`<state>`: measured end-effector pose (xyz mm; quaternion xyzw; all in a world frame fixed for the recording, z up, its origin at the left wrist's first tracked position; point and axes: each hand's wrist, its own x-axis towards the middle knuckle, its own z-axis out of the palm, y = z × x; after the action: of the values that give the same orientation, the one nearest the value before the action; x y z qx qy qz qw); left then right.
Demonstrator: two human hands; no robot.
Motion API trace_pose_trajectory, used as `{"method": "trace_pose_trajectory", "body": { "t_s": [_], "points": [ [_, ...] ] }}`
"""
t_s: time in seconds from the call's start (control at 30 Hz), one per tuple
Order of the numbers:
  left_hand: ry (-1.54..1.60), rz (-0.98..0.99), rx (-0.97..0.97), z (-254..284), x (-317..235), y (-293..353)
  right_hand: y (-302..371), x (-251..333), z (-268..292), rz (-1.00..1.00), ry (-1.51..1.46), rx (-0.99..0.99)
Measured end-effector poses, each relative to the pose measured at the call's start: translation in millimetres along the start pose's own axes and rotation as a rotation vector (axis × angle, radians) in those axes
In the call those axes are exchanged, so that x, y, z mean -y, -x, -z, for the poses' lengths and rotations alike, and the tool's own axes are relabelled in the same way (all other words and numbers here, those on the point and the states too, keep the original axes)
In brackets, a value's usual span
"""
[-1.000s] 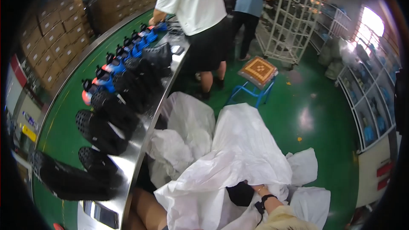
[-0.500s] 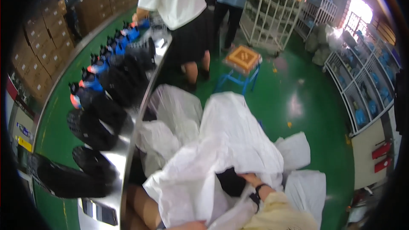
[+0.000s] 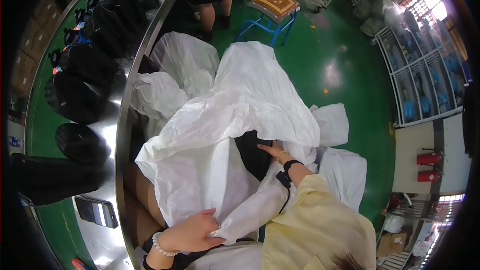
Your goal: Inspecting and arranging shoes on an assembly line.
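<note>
A large white sack [image 3: 200, 165] lies crumpled over my lap, its mouth held wide toward me. My left hand [image 3: 195, 231], with a beaded bracelet at the wrist, grips the near rim of the sack between thumb and fingers. My right hand [image 3: 272, 151] reaches into the sack's opening and is closed on the edge of a dark black piece [image 3: 252, 154]. Most of that piece is hidden by the white material, so its kind cannot be made out. A dark band circles my right wrist.
A steel bench [image 3: 92, 245] on my left carries black rounded pieces [image 3: 75, 97] and a phone [image 3: 96, 212]. Other white sacks [image 3: 342, 175] stand around me. Ahead are a blue-legged stool [image 3: 274, 6] and a person's legs [image 3: 207, 15]. A white rack [image 3: 420, 75] stands right, above fire extinguishers [image 3: 428, 158].
My view has tilted downward, so the bench, sacks and stool sit higher. My left hand now shows fully on the sack's rim. My right hand stays on the black piece.
</note>
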<state>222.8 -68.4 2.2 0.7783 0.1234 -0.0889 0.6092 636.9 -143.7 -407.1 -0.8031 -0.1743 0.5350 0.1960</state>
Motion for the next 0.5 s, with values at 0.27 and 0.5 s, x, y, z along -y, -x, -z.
{"method": "trace_pose_trajectory", "body": {
  "t_s": [0.27, 0.5],
  "points": [
    [-0.123, -0.009, 0.08, -7, 8, 7, 64, -12, -28, 0.363, 0.369, -0.11],
    [-0.3, 0.289, 0.091, 46, -27, -46, 108, 27, -47, 0.313, 0.424, -0.162]
  ]
}}
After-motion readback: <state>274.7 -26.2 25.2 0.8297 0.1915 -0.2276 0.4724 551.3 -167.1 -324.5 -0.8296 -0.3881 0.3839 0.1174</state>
